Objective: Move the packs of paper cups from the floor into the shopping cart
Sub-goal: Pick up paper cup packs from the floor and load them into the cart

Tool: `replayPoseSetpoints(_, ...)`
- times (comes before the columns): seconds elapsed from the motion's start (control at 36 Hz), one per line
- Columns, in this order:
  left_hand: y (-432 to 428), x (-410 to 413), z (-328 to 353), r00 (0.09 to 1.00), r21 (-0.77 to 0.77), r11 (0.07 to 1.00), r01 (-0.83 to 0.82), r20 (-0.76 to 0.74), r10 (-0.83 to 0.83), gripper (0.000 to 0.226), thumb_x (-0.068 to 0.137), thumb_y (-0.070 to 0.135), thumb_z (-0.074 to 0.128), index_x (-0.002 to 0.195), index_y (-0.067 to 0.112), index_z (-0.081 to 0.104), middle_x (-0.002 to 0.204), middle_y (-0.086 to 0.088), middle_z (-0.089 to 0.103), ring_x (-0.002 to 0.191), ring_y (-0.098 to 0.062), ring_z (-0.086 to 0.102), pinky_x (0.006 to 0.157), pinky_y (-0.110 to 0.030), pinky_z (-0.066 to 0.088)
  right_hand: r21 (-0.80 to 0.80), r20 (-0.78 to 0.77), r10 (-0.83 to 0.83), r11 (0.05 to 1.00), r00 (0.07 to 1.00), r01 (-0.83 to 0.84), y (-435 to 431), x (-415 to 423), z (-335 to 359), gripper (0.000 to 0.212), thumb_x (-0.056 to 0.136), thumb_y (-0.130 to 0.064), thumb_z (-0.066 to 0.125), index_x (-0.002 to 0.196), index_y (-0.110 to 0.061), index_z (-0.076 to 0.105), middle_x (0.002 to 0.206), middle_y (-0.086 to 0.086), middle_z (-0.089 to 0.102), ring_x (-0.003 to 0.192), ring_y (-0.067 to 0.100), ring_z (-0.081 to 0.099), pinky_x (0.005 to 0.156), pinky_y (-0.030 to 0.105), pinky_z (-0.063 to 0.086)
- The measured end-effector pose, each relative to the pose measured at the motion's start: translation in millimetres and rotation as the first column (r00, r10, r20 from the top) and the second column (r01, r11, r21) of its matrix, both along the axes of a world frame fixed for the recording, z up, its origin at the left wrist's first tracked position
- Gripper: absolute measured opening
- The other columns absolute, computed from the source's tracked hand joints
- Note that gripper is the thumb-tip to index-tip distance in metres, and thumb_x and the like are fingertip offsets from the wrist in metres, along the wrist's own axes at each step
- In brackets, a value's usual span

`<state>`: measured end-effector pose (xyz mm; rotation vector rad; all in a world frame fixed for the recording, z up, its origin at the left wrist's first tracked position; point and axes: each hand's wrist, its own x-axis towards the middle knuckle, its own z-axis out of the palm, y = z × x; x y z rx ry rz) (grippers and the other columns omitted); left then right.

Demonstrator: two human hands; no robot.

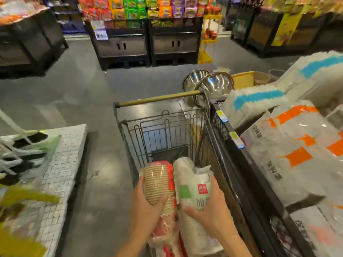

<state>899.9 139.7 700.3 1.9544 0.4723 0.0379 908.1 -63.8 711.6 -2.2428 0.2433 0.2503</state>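
I hold two long packs of paper cups over the near end of the wire shopping cart [157, 130]. My left hand [146, 206] grips a brown ribbed cup pack [156, 182] in clear wrap with a red label. My right hand [211, 210] grips a white cup pack [193, 190] with green and red labels. The two packs lie side by side, touching, pointing away from me into the cart. The cart's far basket shows bare wire and a dark bottom panel.
A shelf edge [230, 138] with bagged plastic goods [297, 145] runs along the cart's right side. Steel bowls [211, 84] hang beyond the cart handle. A white tiled display [63, 164] stands at left. Snack stands [144, 34] rise across the grey floor.
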Motion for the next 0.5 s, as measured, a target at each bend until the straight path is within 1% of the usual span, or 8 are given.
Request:
replayPoseSetpoints(0.06,6,28,-19,0.998,0.013,1.000,-0.007,-0.060,0.008,0.106,0.075,0.031,0.087,0.157,0.030,0.020,0.152,0.003,0.038,0.136,-0.016,0.043,0.114,-0.040,0.038,-0.034,-0.045,-0.014,0.999,0.999,0.013,5,31,-7,0.132,0.047,-0.067,0.084,0.155,-0.043,0.011,0.138,-0.009,0.045,0.118,0.016,0.056,0.088,0.041,0.052)
replayPoseSetpoints(0.11,10,57,-39,0.994,-0.010,1.000,0.000,-0.110,-0.002,0.111,0.070,0.036,0.088,0.156,0.035,0.019,0.153,0.005,0.035,0.140,-0.017,0.040,0.116,-0.046,0.036,-0.063,-0.082,-0.030,0.998,0.996,0.025,10,65,-15,0.129,0.043,-0.068,0.083,0.152,-0.044,0.017,0.131,-0.008,0.051,0.111,0.016,0.058,0.087,0.047,0.055)
replayPoseSetpoints(0.28,11,136,-109,0.969,-0.076,0.996,-0.041,-0.248,0.021,0.110,0.071,0.030,0.088,0.158,0.020,0.022,0.155,-0.004,0.033,0.142,-0.020,0.033,0.119,-0.034,0.025,-0.148,-0.185,-0.061,0.988,0.981,0.034,36,167,-49,0.123,0.047,-0.064,0.082,0.147,-0.053,0.013,0.124,-0.009,0.047,0.105,0.017,0.059,0.086,0.046,0.054)
replayPoseSetpoints(0.33,10,158,-133,0.959,-0.073,0.994,-0.078,-0.279,0.055,0.108,0.072,0.027,0.088,0.158,0.017,0.023,0.157,-0.007,0.031,0.143,-0.021,0.032,0.116,-0.029,0.022,-0.187,-0.238,-0.043,0.982,0.970,-0.002,46,198,-68,0.125,0.050,-0.066,0.080,0.149,-0.052,0.005,0.129,-0.008,0.043,0.112,0.022,0.058,0.088,0.045,0.052)
replayPoseSetpoints(0.39,8,174,-154,0.949,-0.054,0.991,-0.124,-0.297,0.103,0.102,0.075,0.026,0.086,0.157,0.016,0.026,0.151,-0.009,0.036,0.139,-0.024,0.038,0.116,-0.032,0.028,-0.229,-0.286,-0.021,0.972,0.958,-0.047,54,223,-89,0.128,0.054,-0.067,0.079,0.151,-0.048,-0.003,0.134,-0.004,0.040,0.118,0.027,0.055,0.089,0.046,0.050)
replayPoseSetpoints(0.42,8,184,-164,0.945,-0.055,0.987,-0.150,-0.302,0.127,0.097,0.077,0.033,0.085,0.156,0.016,0.031,0.145,-0.010,0.042,0.132,-0.026,0.045,0.113,-0.037,0.035,-0.253,-0.300,-0.010,0.965,0.954,-0.069,58,234,-100,0.130,0.056,-0.068,0.079,0.152,-0.046,-0.005,0.136,-0.002,0.038,0.119,0.029,0.054,0.090,0.047,0.050)
replayPoseSetpoints(0.44,9,191,-177,0.937,-0.091,0.978,-0.185,-0.315,0.148,0.091,0.078,0.048,0.080,0.153,0.018,0.037,0.138,-0.010,0.047,0.124,-0.026,0.051,0.109,-0.042,0.041,-0.281,-0.317,0.001,0.955,0.948,-0.095,62,243,-112,0.130,0.058,-0.069,0.078,0.153,-0.044,-0.007,0.140,0.000,0.036,0.121,0.030,0.054,0.091,0.048,0.050)
replayPoseSetpoints(0.5,8,201,-201,0.890,-0.131,0.943,-0.307,-0.389,0.236,0.088,0.075,0.079,0.059,0.144,0.025,0.048,0.136,-0.009,0.056,0.119,-0.026,0.058,0.107,-0.046,0.045,-0.329,-0.358,0.018,0.933,0.934,-0.144,70,258,-133,0.126,0.063,-0.071,0.075,0.155,-0.040,-0.005,0.147,0.003,0.034,0.126,0.031,0.052,0.095,0.050,0.050)
